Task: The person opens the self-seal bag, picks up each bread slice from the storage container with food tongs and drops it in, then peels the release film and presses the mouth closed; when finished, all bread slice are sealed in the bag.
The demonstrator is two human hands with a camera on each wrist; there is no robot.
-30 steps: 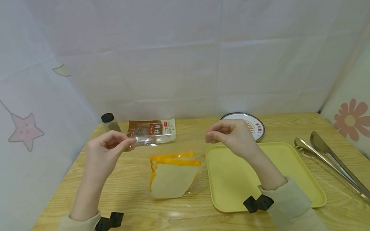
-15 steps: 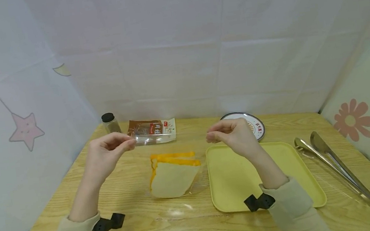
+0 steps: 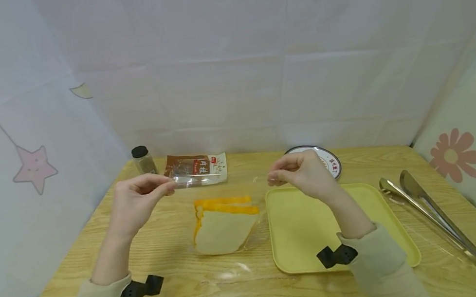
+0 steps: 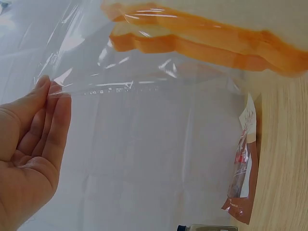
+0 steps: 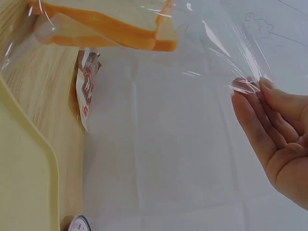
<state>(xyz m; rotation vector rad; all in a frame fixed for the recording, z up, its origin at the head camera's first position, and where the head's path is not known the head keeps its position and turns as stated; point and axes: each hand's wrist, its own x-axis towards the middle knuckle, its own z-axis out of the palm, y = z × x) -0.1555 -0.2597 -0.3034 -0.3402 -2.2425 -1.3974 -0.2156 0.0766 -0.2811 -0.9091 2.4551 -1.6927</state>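
Clear plastic film (image 4: 120, 72) is stretched between both hands, its upper edge raised above the table. At the left end my left hand (image 3: 142, 201) pinches it between thumb and fingertips. The right hand (image 3: 300, 173) pinches the other end the same way. Slices of white bread with orange crust (image 3: 225, 228) show through the film, below and between the hands in the head view. Folds and glints of the plastic surround the bread in both wrist views.
A yellow tray (image 3: 308, 263) lies under the right forearm, with steel tongs (image 3: 435, 219) to its right. Behind stand a black-capped jar (image 3: 144, 161), a brown-and-white food packet (image 3: 196, 168) and a round patterned plate (image 3: 332, 162). A white cloth hangs behind the table.
The right hand has shifted very slightly to the right; the left hand stays nearly in place. Glints on the film have changed. Both hands keep their pinch, and the bread looks unmoved.
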